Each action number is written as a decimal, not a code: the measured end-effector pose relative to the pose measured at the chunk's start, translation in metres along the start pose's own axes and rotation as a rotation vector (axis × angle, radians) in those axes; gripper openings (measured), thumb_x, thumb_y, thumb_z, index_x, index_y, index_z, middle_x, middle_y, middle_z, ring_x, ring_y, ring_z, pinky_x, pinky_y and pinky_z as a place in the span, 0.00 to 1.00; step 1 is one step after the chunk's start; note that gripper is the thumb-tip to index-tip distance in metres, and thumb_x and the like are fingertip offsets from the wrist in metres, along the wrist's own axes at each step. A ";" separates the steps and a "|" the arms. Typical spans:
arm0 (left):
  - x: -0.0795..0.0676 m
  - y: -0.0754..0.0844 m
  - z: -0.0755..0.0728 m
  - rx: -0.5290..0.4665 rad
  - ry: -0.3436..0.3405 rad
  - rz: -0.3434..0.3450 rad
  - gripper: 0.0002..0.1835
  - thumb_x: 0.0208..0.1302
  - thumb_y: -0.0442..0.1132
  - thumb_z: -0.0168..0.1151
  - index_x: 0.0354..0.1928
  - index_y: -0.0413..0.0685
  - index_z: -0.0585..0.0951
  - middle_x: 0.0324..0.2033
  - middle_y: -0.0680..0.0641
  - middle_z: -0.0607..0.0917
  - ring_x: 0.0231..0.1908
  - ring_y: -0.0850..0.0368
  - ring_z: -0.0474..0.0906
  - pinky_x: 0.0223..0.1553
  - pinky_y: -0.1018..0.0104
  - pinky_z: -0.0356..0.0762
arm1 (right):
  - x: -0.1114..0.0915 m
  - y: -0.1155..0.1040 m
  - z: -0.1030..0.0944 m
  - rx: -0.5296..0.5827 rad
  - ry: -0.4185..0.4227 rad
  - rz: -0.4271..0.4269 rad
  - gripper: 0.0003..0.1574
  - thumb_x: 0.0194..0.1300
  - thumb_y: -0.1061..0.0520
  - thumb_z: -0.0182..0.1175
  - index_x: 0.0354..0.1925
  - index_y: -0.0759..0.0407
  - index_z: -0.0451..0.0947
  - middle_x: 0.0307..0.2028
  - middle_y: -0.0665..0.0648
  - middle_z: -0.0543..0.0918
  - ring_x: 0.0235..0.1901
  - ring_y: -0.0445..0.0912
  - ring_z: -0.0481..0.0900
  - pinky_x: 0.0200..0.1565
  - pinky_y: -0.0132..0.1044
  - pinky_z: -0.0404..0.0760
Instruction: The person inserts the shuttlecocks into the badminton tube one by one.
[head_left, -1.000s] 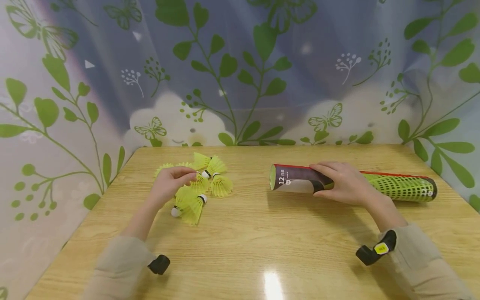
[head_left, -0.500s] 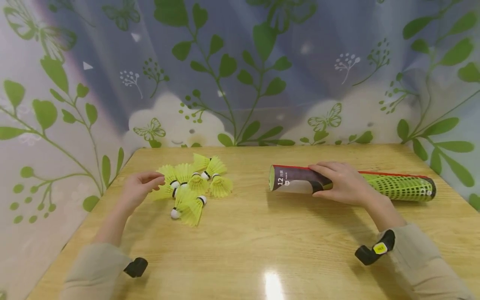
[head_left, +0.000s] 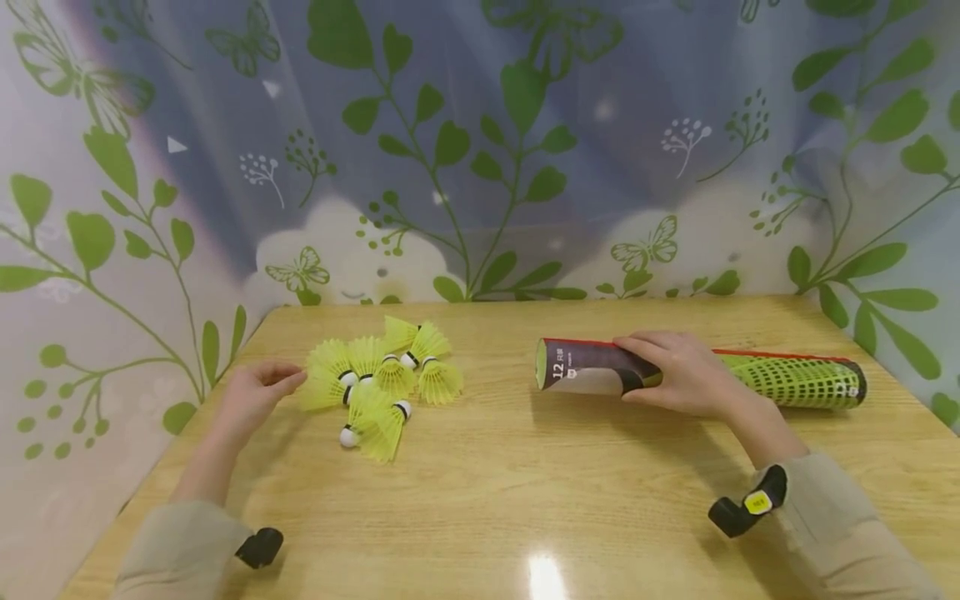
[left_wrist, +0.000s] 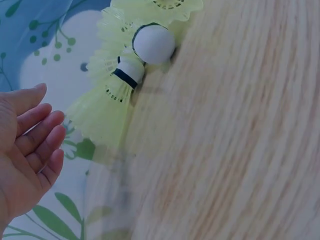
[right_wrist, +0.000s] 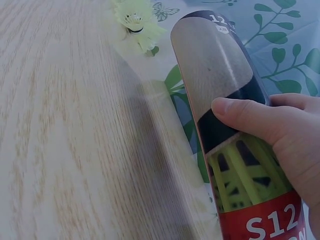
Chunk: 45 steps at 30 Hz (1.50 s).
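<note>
A cluster of yellow shuttlecocks (head_left: pixel 394 375) with white and dark-banded heads lies left of the middle of the table. My left hand (head_left: pixel 255 398) is at the cluster's left side. In the left wrist view the fingers of the left hand (left_wrist: pixel 32 145) bend loosely with nothing in them, just short of the skirt of the closest shuttlecock (left_wrist: pixel 102 112). On the right, my right hand (head_left: pixel 684 372) grips a shuttlecock tube (head_left: pixel 588 367) lying sideways, its open end facing left. The right wrist view has the thumb of the right hand (right_wrist: pixel 280 120) across the tube's side.
The wooden table (head_left: pixel 480 492) runs back to a patterned curtain (head_left: pixel 465 167) with leaves and butterflies. A black wrist camera sits on each sleeve, one by the left cuff (head_left: pixel 259 547), one by the right (head_left: pixel 738 512).
My left hand has moved left, from over the middle of the shuttlecocks to their left edge. The right hand stays on the tube. The head view has tilted slightly.
</note>
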<state>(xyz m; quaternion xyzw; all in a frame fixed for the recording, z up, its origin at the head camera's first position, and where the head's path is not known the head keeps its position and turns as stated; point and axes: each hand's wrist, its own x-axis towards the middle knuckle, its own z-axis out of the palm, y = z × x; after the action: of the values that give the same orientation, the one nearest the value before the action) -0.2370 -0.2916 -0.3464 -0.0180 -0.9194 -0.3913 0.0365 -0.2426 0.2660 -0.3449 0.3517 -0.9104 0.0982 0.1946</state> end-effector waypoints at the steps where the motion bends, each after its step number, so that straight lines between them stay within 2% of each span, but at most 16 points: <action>1: 0.000 -0.002 0.000 0.010 -0.002 -0.005 0.25 0.69 0.50 0.53 0.53 0.32 0.76 0.51 0.31 0.77 0.50 0.38 0.74 0.48 0.47 0.72 | 0.000 0.000 0.001 0.001 -0.004 0.001 0.46 0.43 0.43 0.74 0.59 0.56 0.72 0.52 0.61 0.78 0.50 0.58 0.76 0.48 0.57 0.72; 7: 0.000 -0.008 0.002 0.075 -0.021 -0.054 0.27 0.67 0.51 0.54 0.54 0.33 0.75 0.53 0.31 0.76 0.52 0.36 0.72 0.48 0.46 0.72 | -0.001 -0.001 0.003 0.012 -0.013 0.024 0.46 0.43 0.43 0.75 0.59 0.55 0.72 0.52 0.62 0.78 0.50 0.58 0.75 0.49 0.58 0.71; 15: -0.001 -0.015 0.003 0.111 -0.078 -0.116 0.28 0.66 0.53 0.55 0.55 0.34 0.76 0.48 0.33 0.80 0.46 0.40 0.75 0.45 0.47 0.72 | 0.000 -0.002 0.002 0.025 -0.041 0.047 0.46 0.44 0.42 0.74 0.60 0.55 0.71 0.53 0.61 0.77 0.52 0.58 0.74 0.51 0.58 0.70; 19: -0.001 -0.014 0.006 0.106 -0.099 -0.115 0.27 0.66 0.52 0.56 0.53 0.33 0.77 0.45 0.35 0.81 0.45 0.42 0.75 0.43 0.50 0.72 | 0.000 -0.001 0.003 0.022 -0.041 0.037 0.46 0.44 0.43 0.74 0.60 0.55 0.71 0.53 0.61 0.77 0.51 0.58 0.75 0.50 0.58 0.70; 25: -0.002 -0.016 0.010 0.088 -0.089 -0.094 0.21 0.65 0.48 0.58 0.45 0.33 0.81 0.37 0.40 0.83 0.39 0.48 0.76 0.35 0.62 0.71 | 0.000 -0.001 0.005 0.021 -0.031 0.027 0.46 0.44 0.43 0.74 0.60 0.55 0.71 0.53 0.61 0.78 0.51 0.58 0.75 0.50 0.58 0.71; 28: -0.002 -0.017 0.010 0.071 -0.085 -0.103 0.21 0.65 0.47 0.57 0.45 0.32 0.81 0.37 0.40 0.83 0.39 0.48 0.76 0.34 0.64 0.71 | 0.000 -0.002 0.005 0.024 -0.034 0.030 0.46 0.45 0.43 0.74 0.60 0.55 0.71 0.53 0.61 0.78 0.51 0.58 0.75 0.50 0.58 0.70; 32: -0.002 -0.017 0.006 0.072 -0.087 -0.111 0.22 0.66 0.47 0.56 0.49 0.32 0.79 0.39 0.40 0.82 0.41 0.48 0.75 0.36 0.63 0.70 | 0.000 -0.002 0.005 0.022 -0.031 0.032 0.46 0.44 0.44 0.74 0.60 0.55 0.71 0.52 0.61 0.78 0.51 0.58 0.75 0.50 0.58 0.71; 39: -0.006 -0.015 -0.007 0.038 -0.052 -0.064 0.24 0.67 0.48 0.54 0.52 0.30 0.77 0.43 0.39 0.81 0.40 0.52 0.75 0.41 0.58 0.73 | 0.000 -0.002 0.002 0.014 -0.035 0.042 0.46 0.44 0.43 0.74 0.60 0.56 0.71 0.53 0.62 0.78 0.51 0.59 0.75 0.49 0.58 0.71; 42: -0.008 -0.012 -0.012 0.009 -0.019 -0.075 0.25 0.67 0.49 0.55 0.51 0.31 0.78 0.41 0.43 0.81 0.38 0.57 0.75 0.42 0.57 0.74 | 0.000 -0.002 0.000 0.020 -0.040 0.044 0.46 0.45 0.43 0.73 0.60 0.56 0.71 0.53 0.62 0.77 0.51 0.59 0.75 0.50 0.58 0.71; 45: -0.009 -0.007 -0.015 -0.002 -0.002 -0.080 0.26 0.66 0.51 0.55 0.51 0.32 0.78 0.38 0.47 0.82 0.37 0.59 0.74 0.44 0.56 0.74 | 0.001 -0.002 0.000 0.022 -0.042 0.042 0.46 0.45 0.44 0.73 0.60 0.57 0.71 0.53 0.62 0.78 0.51 0.59 0.75 0.50 0.58 0.71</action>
<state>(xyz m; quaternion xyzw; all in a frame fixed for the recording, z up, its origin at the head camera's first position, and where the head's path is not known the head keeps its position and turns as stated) -0.2277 -0.3077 -0.3417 0.0185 -0.9189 -0.3935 0.0200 -0.2418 0.2640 -0.3442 0.3364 -0.9204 0.1049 0.1696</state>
